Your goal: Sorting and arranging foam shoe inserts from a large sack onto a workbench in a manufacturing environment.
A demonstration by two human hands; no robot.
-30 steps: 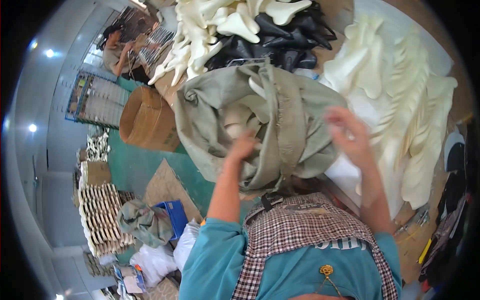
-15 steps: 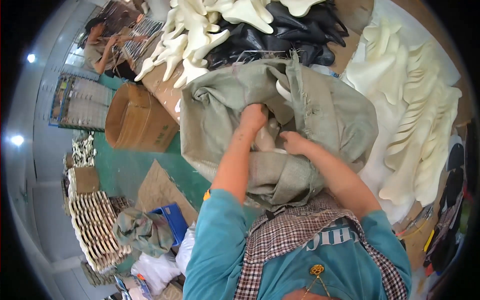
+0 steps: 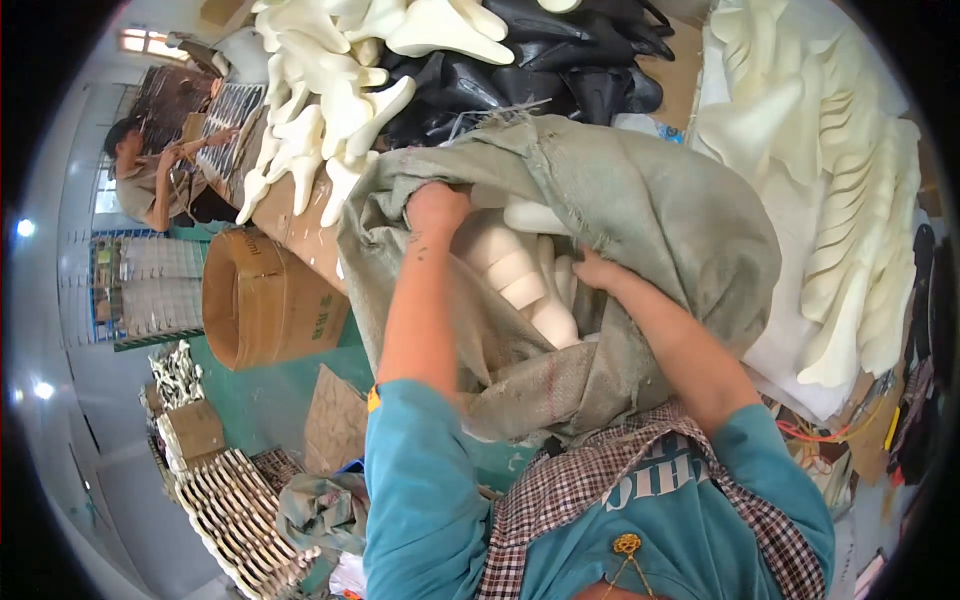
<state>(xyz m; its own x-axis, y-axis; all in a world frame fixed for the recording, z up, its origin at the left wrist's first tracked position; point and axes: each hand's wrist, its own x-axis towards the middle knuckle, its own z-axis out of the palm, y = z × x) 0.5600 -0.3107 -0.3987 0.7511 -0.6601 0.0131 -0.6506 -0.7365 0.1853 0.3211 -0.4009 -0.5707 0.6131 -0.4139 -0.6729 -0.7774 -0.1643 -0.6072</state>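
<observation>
A worker in a teal shirt and checked apron reaches with both hands into a grey-green woven sack [image 3: 640, 210] lying open on a workbench, its mouth facing the worker. The left hand [image 3: 436, 208] is clenched on the sack's upper rim, holding the opening up. The right hand [image 3: 592, 272] is pushed in among the cream-white moulded pieces [image 3: 520, 270] that fill the sack; its fingers are hidden there, so whether they grasp a piece cannot be told. More cream pieces [image 3: 340, 70] are heaped at the bench's far end beside black ones [image 3: 560, 60], and a long stack of white forms [image 3: 850, 200] runs along the right. A round cardboard drum [image 3: 265, 300] lies on the green floor at left, where another person [image 3: 150, 180] works farther off.
</observation>
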